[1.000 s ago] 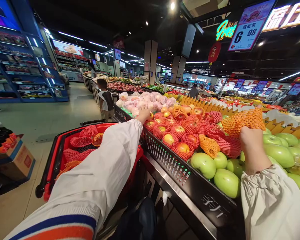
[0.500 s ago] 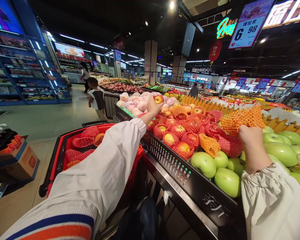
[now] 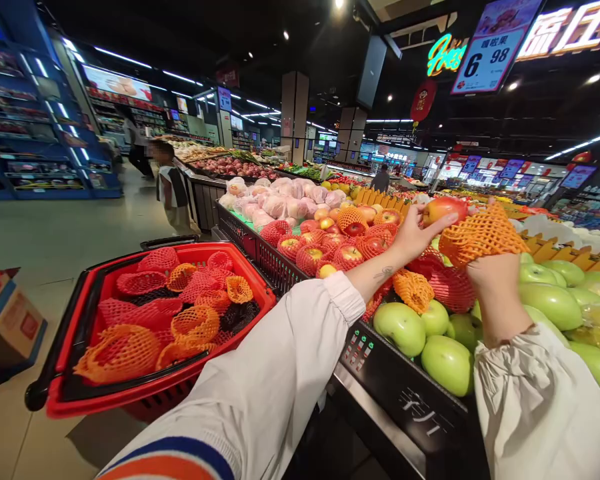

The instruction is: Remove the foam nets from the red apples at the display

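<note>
Left hand (image 3: 415,233) stretched rightward, grasping red apple (image 3: 446,210) just beside orange foam net (image 3: 483,239); net wraps raised right hand (image 3: 497,280), fingers hidden, grip unclear. Half second ago, apple was near wrapped pinkish fruit (image 3: 275,202).

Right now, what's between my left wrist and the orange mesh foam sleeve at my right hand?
Your left hand, holding a red-yellow round apple, as the head view shows.

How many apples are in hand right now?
1 visible: a red apple in the left hand, right beside the orange foam net over the right hand. The net's inside isn't visible, so something could be hidden there.
</note>
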A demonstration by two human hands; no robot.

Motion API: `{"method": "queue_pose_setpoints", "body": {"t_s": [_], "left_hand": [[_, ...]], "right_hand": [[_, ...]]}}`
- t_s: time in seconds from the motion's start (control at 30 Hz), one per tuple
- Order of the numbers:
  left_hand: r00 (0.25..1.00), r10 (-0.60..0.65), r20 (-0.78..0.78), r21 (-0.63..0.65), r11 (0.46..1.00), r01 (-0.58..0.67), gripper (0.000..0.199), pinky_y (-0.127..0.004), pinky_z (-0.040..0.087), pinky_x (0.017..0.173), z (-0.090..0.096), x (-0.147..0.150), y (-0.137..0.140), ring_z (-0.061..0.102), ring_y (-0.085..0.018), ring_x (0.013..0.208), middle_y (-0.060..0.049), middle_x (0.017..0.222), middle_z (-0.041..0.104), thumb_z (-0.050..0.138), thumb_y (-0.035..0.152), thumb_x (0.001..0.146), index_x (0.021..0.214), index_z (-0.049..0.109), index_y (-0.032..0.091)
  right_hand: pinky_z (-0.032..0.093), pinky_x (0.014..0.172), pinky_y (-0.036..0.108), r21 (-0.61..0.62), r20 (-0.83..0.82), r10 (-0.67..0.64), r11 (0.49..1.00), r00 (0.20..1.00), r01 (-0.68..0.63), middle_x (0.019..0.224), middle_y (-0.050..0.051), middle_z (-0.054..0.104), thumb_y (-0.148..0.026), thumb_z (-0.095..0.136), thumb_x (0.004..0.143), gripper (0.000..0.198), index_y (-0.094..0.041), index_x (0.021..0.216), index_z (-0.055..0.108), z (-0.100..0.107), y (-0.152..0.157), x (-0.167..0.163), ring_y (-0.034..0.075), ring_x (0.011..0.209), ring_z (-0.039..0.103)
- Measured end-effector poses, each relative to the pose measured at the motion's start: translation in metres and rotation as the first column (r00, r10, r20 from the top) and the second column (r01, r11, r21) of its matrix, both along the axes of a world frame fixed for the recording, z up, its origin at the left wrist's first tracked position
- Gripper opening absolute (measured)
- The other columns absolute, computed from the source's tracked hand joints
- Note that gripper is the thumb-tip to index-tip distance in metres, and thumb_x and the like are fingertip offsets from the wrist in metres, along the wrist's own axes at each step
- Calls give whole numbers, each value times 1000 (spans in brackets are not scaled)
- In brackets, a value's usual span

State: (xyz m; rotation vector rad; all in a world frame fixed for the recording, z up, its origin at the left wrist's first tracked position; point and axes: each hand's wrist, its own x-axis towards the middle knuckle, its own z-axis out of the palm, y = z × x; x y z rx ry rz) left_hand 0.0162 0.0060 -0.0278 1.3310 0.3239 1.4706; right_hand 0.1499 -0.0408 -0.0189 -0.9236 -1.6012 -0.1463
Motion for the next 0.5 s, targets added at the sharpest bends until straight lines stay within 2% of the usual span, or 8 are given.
{"method": "queue_pose_setpoints", "body": {"t_s": [0.1,0.17,0.27,0.37,0.5], "left_hand": [[979,-164,-121,24,986,168,49,-47,47,115,1,-11,6,65,-29,127,-11,121,70,88,40,79,111,58,19],[961,-217,-173,13,975,223,47,-47,46,116,3,-19,9,64,-30,129,-12,121,71,88,42,78,108,61,18],[952,-239,-192,5,970,245,42,-45,46,116,4,-23,11,62,-28,131,-12,125,71,86,38,80,110,64,17],[951,-226,-210,-21,974,227,37,-43,47,114,1,-24,11,63,-28,130,-11,125,72,84,35,81,109,67,18],[958,-221,-182,-75,975,210,39,-46,46,115,-5,-25,11,60,-30,134,-10,130,73,80,42,84,115,72,19]], "right_hand": [[40,127,50,-107,16,-44,993,999,45,130,10,73,-44,60,84,52,-35,135,61,2,-11,-8,28,137,63],[36,130,51,-158,72,-71,984,995,81,139,12,71,-43,72,74,60,-32,132,63,3,-15,-11,32,140,60],[38,129,52,-195,98,-67,977,993,85,138,10,73,-40,74,71,51,-32,122,69,3,-16,-13,33,137,63],[40,128,54,-183,128,-127,972,984,150,134,8,75,-35,73,73,40,-32,113,73,0,-14,-11,33,137,63],[41,126,54,-122,143,-182,972,973,200,134,11,75,-37,66,79,37,-28,114,74,-5,-13,-9,33,136,63]]}}
